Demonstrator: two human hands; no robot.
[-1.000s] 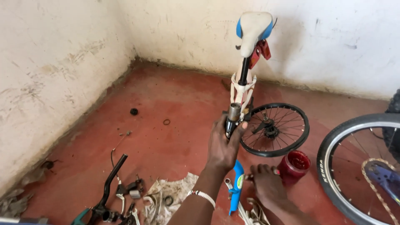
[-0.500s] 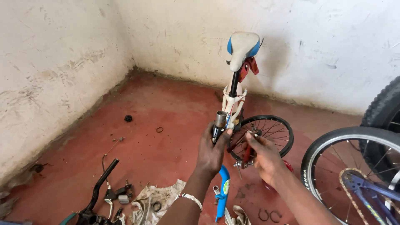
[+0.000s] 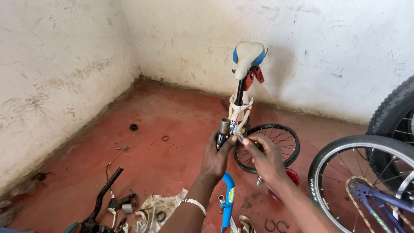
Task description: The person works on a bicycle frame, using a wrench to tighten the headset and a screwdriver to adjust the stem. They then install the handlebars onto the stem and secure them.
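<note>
Head: left hand (image 3: 217, 156) grips upright bike frame (image 3: 235, 113), saddle (image 3: 248, 55) top.

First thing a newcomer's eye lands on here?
The small white bicycle frame standing at centre, its white-and-blue saddle toward the wall. The left hand grips the frame's tube end, and the right hand pinches thin cables beside it. Behind them a small black wheel is visible; handlebars lie lower left.
</note>
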